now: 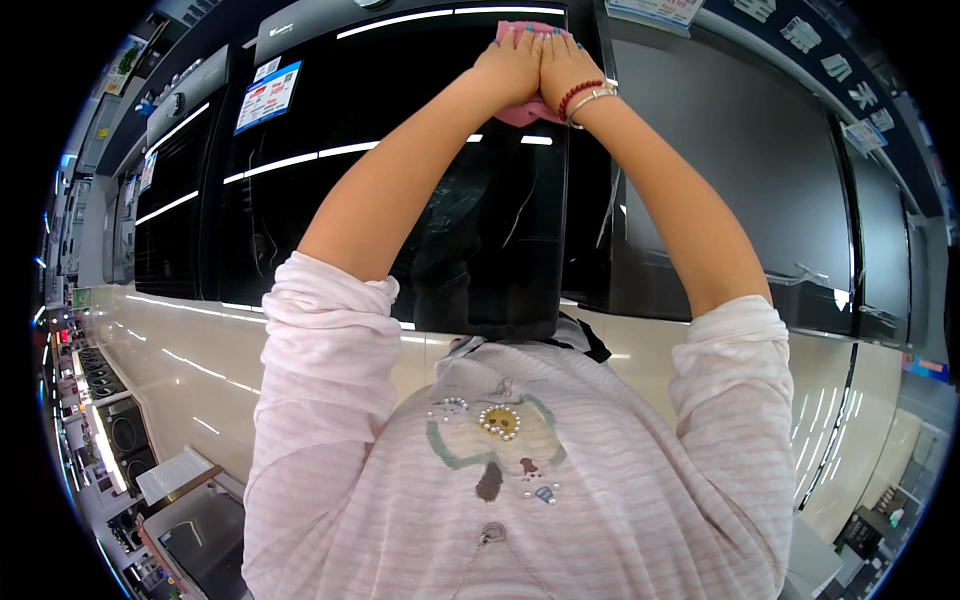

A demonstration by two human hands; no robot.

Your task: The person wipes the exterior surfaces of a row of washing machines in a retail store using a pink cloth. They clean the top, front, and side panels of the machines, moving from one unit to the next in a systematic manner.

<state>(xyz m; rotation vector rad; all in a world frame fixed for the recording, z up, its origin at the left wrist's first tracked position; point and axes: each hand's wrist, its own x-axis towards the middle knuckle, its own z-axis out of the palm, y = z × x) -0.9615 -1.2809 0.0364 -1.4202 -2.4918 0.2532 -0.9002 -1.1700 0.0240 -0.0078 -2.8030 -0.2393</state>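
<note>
Both arms reach forward over the glossy black lid [380,200] of an appliance that looks like a top-loading washing machine. My left hand [513,68] and my right hand [568,72] lie side by side at the far right corner of that lid. Beneath them is a pink cloth [528,113], held against the surface; its edges show past the fingertips and below the palms. The fingers of both hands are closed together over it. On my right wrist are a red bead bracelet [583,90] and a pale bangle.
A price card [268,97] stands on the lid's left part. Another black machine [175,190] is to the left, and a dark grey one [735,150] to the right, past a narrow gap. Beige tiled floor [190,350] runs behind me, with more appliances [205,535] at lower left.
</note>
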